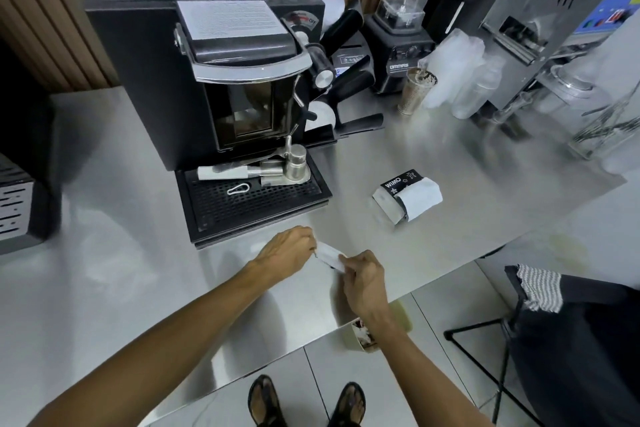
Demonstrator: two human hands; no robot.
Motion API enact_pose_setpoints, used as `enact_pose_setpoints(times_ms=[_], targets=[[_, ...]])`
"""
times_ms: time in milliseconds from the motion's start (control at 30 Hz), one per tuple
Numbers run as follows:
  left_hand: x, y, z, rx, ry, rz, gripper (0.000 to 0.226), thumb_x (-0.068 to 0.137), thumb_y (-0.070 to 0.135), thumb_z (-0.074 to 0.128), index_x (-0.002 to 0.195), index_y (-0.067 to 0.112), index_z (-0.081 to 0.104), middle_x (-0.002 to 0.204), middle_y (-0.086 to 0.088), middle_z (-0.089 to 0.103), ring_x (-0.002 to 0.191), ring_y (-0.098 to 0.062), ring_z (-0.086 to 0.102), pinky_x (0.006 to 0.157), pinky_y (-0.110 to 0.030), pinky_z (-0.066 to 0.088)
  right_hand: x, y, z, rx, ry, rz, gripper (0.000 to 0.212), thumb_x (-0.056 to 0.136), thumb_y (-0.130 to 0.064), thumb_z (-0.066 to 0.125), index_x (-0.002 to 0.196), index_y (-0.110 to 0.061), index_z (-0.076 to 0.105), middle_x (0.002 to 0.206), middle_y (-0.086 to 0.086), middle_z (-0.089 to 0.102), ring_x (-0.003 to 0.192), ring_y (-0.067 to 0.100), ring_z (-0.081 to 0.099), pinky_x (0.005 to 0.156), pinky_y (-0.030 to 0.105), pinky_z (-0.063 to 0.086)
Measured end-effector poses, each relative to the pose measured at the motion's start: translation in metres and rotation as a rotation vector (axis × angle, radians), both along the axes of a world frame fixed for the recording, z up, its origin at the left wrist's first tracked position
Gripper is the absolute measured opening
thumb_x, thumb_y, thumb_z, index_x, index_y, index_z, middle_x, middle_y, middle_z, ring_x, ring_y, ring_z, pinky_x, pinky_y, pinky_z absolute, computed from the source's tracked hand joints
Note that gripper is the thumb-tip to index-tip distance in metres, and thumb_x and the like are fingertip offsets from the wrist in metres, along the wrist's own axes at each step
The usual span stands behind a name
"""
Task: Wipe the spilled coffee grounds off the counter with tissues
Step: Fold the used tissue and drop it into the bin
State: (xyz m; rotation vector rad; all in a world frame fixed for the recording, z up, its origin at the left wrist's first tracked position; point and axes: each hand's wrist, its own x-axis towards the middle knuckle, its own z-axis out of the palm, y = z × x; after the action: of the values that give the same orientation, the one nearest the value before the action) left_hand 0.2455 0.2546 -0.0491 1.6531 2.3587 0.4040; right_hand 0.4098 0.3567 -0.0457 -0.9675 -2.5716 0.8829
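**A folded tissue held between both hands in front of the grinder**

Nearest to the viewer, a pair of feet in sandals (264,400) is seen on the tiled floor, below the edge of the steel counter (104,270). A small open carton (362,338) is partly hidden by the right wrist at this edge; what it stands on cannot be told. Well to the right of the grinder, a black bag (581,340) with a striped cloth (540,288) on its rim is seen.

Just in front of the grinder (149,80), a white folded tissue (329,254) is held over the counter. Its left end is pinched by the curled fingers of the left hand (287,253), and its right end is pinched by the right hand (363,277). Whether the tissue touches the counter cannot be told.

At the foot of the grinder its black drip tray (252,204) is found, and on it metal pieces (294,165) and a wire clip (239,189) are laid. To the right of the grinder a tissue pack (408,198) marked "WIMO" is lying on the counter, with one white sheet drawn out.

Farther back, to the right of the grinder, a stack of paper cups (415,90), clear plastic cups (460,76) and a blender (401,35) are placed.
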Motion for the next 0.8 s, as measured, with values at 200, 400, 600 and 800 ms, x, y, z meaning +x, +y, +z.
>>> enact_pose_setpoints(times_ms=[200, 400, 600, 800], targets=[[0.014, 0.017, 0.014, 0.064, -0.049, 0.098, 0.023, 0.091, 0.004, 0.053, 0.109, 0.014, 0.064, 0.103, -0.006, 0.058, 0.089, -0.027, 0.06, 0.075, -0.04, 0.051, -0.006, 0.02, 0.011, 0.086, 0.01, -0.046, 0.028, 0.082, 0.008, 0.06, 0.098, -0.01, 0.075, 0.099, 0.006, 0.067, 0.082, 0.021, 0.064, 0.074, 0.02, 0.046], [0.017, 0.017, 0.009, -0.047, -0.097, 0.191, 0.024, 0.092, 0.009, 0.053, 0.113, 0.006, 0.065, 0.104, -0.006, 0.057, 0.094, -0.028, 0.062, 0.079, -0.038, 0.052, -0.007, 0.01, 0.007, 0.151, -0.043, 0.054, 0.015, 0.089, -0.003, 0.061, 0.095, -0.002, 0.075, 0.097, 0.013, 0.063, 0.07, 0.029, 0.064, 0.063, 0.024, 0.047], [0.034, 0.006, 0.031, -0.127, -0.322, 0.336, 0.029, 0.084, 0.017, 0.06, 0.107, -0.002, 0.06, 0.118, -0.015, 0.061, 0.095, -0.03, 0.065, 0.078, -0.038, 0.056, -0.011, -0.011, 0.008, 0.134, -0.14, 0.12, 0.024, 0.091, -0.001, 0.05, 0.102, -0.003, 0.071, 0.097, 0.018, 0.057, 0.074, 0.032, 0.062, 0.071, 0.031, 0.052], [0.032, 0.004, 0.035, -0.281, -0.463, 0.324, 0.037, 0.072, -0.002, 0.057, 0.108, -0.004, 0.065, 0.115, -0.018, 0.064, 0.095, -0.031, 0.067, 0.074, -0.039, 0.06, -0.019, -0.014, 0.014, 0.021, -0.182, 0.025, 0.028, 0.09, 0.0, 0.052, 0.11, -0.001, 0.071, 0.1, 0.022, 0.066, 0.084, 0.034, 0.065, 0.073, 0.025, 0.049]])
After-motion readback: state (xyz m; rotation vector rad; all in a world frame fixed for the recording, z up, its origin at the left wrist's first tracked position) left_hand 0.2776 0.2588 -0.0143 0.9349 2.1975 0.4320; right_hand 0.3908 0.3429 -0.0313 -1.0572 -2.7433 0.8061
